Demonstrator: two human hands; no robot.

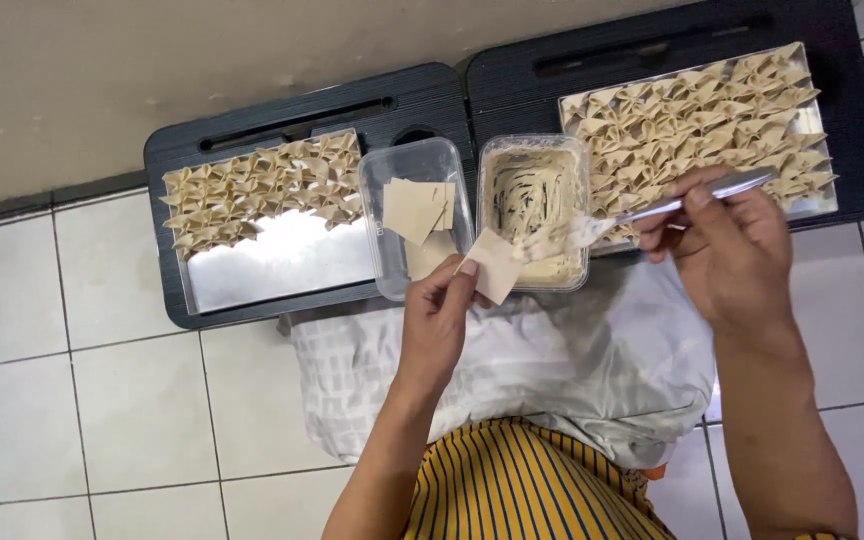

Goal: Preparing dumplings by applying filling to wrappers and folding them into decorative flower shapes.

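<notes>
My left hand (439, 305) pinches a square dumpling wrapper (493, 265) by one corner, holding it just in front of the filling tub (535, 160). My right hand (724, 240) grips a metal fork (642, 212) whose tines carry pale filling and touch the wrapper's upper edge over the tub. The tub holds smeared beige filling. To its left a clear plastic container (422, 160) holds a few loose square wrappers (416, 210).
Two metal trays sit on black lap tables: the left tray (282, 265) is about half covered with folded dumplings (252, 190), the right tray (817, 205) is nearly full of them. A white cloth (572, 370) lies on my lap over a tiled floor.
</notes>
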